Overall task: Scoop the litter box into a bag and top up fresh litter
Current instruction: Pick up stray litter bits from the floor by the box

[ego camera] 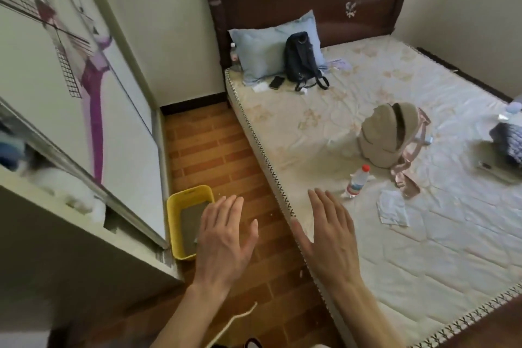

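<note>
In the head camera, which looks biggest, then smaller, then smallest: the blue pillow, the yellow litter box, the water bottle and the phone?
1. Pillow
2. Litter box, looks close to the pillow, and it sits nearer, so unsure
3. Bottle
4. Phone

The litter box (188, 200) looks like matt yellow plastic holding coarse grey litter (189, 227). The floor (220, 155) shows wood-look planks. The headboard (305, 0) is glossy dark wood; the mattress (367, 234) is quilted cloth.
</note>
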The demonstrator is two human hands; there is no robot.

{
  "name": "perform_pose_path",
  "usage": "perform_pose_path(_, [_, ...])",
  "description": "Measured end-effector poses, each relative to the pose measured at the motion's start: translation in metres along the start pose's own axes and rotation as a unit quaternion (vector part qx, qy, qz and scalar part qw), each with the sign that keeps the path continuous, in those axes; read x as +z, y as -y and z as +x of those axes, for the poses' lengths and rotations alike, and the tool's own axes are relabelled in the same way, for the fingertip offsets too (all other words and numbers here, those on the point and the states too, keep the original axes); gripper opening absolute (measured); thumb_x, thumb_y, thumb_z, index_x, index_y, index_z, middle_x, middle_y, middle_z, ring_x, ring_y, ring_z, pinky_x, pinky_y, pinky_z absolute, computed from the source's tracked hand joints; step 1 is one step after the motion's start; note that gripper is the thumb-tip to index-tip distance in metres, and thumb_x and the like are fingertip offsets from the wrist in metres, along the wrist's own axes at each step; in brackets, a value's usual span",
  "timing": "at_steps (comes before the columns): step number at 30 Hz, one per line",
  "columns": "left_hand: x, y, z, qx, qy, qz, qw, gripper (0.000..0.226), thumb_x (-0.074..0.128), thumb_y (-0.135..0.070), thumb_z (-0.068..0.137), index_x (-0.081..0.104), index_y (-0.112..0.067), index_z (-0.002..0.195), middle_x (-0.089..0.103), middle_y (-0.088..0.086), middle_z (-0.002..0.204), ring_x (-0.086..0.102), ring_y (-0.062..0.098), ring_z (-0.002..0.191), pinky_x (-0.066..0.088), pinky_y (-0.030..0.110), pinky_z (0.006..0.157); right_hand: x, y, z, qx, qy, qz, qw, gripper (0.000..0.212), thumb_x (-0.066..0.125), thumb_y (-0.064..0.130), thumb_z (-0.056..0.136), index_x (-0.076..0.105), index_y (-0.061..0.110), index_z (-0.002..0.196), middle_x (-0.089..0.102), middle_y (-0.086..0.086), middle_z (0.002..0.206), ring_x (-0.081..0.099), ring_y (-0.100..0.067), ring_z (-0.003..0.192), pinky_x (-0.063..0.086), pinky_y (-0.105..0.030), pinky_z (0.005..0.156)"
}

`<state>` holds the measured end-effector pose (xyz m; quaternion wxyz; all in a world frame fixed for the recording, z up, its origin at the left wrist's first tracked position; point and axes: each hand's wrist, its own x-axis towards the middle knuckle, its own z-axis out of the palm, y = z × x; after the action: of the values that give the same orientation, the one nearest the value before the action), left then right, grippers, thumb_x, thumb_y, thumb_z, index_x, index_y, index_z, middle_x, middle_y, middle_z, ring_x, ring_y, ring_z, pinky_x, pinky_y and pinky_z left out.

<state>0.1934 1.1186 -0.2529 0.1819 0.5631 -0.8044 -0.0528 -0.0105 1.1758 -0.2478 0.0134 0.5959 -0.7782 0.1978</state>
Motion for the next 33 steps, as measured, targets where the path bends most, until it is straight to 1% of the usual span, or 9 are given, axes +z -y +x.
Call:
perform_pose_path(5, [0.003,0.045,0.012,-0.060,-0.031,0.006,0.998,0.057,0.046,-0.054,0.101,0.055,-0.016,0.142,0.059,0.007,0.144,0.051,0.024,0.135,0.046,0.050,0.111,0.028,0.033,0.036,-0.060,0.031,0.013,0.998,0.067,0.042,0.058,0.100,0.041,0.017,0.153,0.046,-0.002,0.156,0.034,-0.020,0.149,0.031,-0.042,0.121])
perform_pose_path(11, [0.017,0.076,0.034,-0.123,-0.049,0.016,0.991,0.057,0.048,-0.053,0.101,0.054,-0.016,0.143,0.057,0.006,0.146,0.050,0.024,0.137,0.044,0.049,0.113,0.060,0.058,0.082,-0.124,0.058,0.039,0.990,0.066,0.043,0.057,0.100,0.043,0.016,0.152,0.047,-0.002,0.155,0.037,-0.019,0.147,0.036,-0.044,0.118])
perform_pose_path(16, [0.041,0.094,0.063,-0.171,-0.053,0.016,0.984,0.058,0.045,-0.054,0.102,0.055,-0.014,0.143,0.057,0.007,0.145,0.049,0.024,0.138,0.044,0.048,0.112,0.097,0.064,0.133,-0.178,0.088,0.059,0.978,0.065,0.046,0.057,0.101,0.041,0.016,0.151,0.047,-0.003,0.155,0.038,-0.020,0.147,0.036,-0.043,0.118])
perform_pose_path(20, [0.064,0.104,0.086,-0.212,-0.064,0.003,0.975,0.055,0.048,-0.051,0.102,0.054,-0.014,0.143,0.057,0.007,0.145,0.050,0.023,0.136,0.047,0.049,0.108,0.128,0.063,0.174,-0.208,0.123,0.070,0.968,0.065,0.047,0.056,0.101,0.040,0.017,0.153,0.044,-0.002,0.157,0.035,-0.019,0.149,0.034,-0.041,0.119])
perform_pose_path(23, [0.084,0.112,0.103,-0.224,-0.073,-0.001,0.972,0.054,0.049,-0.048,0.103,0.053,-0.013,0.144,0.057,0.007,0.143,0.050,0.023,0.136,0.047,0.049,0.108,0.151,0.060,0.201,-0.234,0.140,0.076,0.959,0.064,0.049,0.053,0.100,0.042,0.016,0.152,0.044,-0.003,0.157,0.036,-0.020,0.148,0.036,-0.043,0.118])
perform_pose_path(29, [0.124,0.137,0.124,-0.256,-0.078,-0.008,0.963,0.051,0.049,-0.046,0.103,0.055,-0.013,0.141,0.059,0.008,0.139,0.053,0.023,0.132,0.050,0.048,0.104,0.207,0.067,0.235,-0.269,0.155,0.103,0.945,0.060,0.052,0.049,0.101,0.047,0.013,0.148,0.048,-0.004,0.154,0.039,-0.021,0.146,0.038,-0.042,0.116])
perform_pose_path(33, [0.149,0.158,0.124,-0.286,-0.071,-0.015,0.956,0.049,0.049,-0.045,0.103,0.056,-0.013,0.140,0.060,0.008,0.137,0.054,0.022,0.130,0.050,0.045,0.104,0.246,0.074,0.237,-0.263,0.172,0.114,0.943,0.054,0.057,0.044,0.100,0.050,0.013,0.143,0.049,-0.005,0.152,0.041,-0.023,0.144,0.039,-0.042,0.115])
